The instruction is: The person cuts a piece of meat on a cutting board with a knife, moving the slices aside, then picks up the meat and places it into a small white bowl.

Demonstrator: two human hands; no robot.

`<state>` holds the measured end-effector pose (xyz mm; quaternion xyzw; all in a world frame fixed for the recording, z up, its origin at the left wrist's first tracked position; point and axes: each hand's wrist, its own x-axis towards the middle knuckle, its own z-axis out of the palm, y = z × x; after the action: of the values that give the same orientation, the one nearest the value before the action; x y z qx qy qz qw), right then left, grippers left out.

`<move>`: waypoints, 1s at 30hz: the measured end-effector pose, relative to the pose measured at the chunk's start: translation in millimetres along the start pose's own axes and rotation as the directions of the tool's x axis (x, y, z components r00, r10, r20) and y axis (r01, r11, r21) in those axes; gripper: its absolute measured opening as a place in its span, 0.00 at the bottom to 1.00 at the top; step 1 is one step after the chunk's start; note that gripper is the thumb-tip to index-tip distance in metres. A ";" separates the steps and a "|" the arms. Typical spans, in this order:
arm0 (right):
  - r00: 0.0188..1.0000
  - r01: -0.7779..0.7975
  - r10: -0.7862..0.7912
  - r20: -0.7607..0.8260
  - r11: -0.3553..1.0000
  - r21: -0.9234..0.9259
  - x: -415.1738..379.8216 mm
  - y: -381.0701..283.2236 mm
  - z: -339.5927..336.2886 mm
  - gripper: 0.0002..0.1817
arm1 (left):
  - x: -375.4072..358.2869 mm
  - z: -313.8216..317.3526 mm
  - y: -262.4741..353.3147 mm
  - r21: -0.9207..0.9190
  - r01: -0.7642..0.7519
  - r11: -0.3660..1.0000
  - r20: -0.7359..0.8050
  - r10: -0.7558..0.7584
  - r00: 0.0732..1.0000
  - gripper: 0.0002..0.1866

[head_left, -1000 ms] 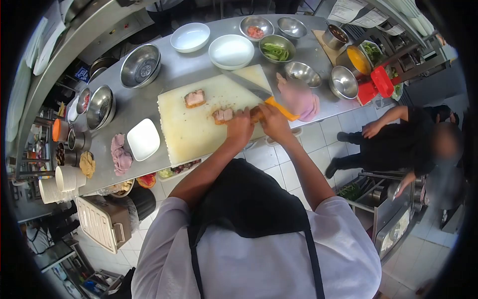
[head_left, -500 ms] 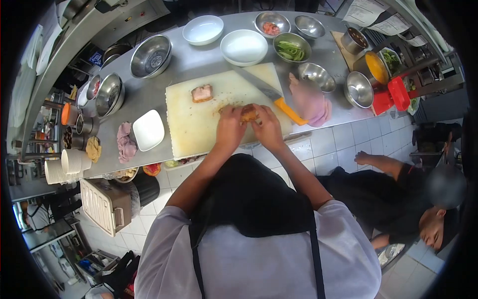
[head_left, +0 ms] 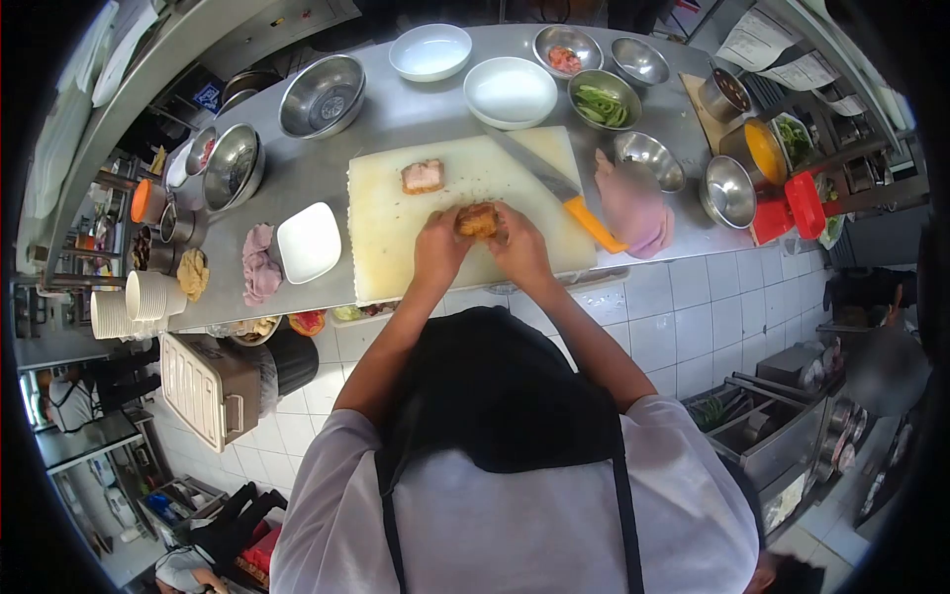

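Note:
A browned piece of meat is held between my left hand and my right hand, over the near part of the pale cutting board. The fingers of both hands are closed around its sides. Another cut piece of meat lies on the board, farther back and to the left. A knife with an orange handle rests across the board's right side, its blade pointing back left. Small crumbs are scattered on the board near the meat.
Left of the board are a square white dish and a crumpled cloth. White bowls and a bowl of green vegetables stand behind it. A pinkish cloth lies right. Another person's head shows at the lower right.
My hands have turned the held piece so that its browned face shows more. The view has shifted, with the table lying farther right. The other person has moved mostly out of view at the lower right.

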<state>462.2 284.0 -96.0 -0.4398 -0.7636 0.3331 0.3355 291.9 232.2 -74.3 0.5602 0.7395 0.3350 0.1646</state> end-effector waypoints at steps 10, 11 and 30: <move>0.981 0.161 -0.169 -0.097 0.983 -0.086 -4.4 1.4 19.2 0.32 | -12.8 19.1 -6.4 -0.044 -0.094 0.995 -0.229 0.081 0.970 0.30; 0.978 0.170 -0.178 -0.106 0.982 -0.086 -3.2 0.2 19.3 0.32 | -11.9 17.4 -4.8 -0.068 -0.096 0.993 -0.246 0.076 0.966 0.31; 0.950 0.271 -0.267 -0.160 0.963 -0.001 83.1 -39.3 83.6 0.31 | 55.0 -56.4 -52.2 0.081 -0.141 0.987 -0.323 0.160 0.933 0.33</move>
<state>345.0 325.2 -92.4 -0.3533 -0.7837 0.2563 0.4420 202.0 258.6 -61.8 0.5561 0.7205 0.4141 -0.0028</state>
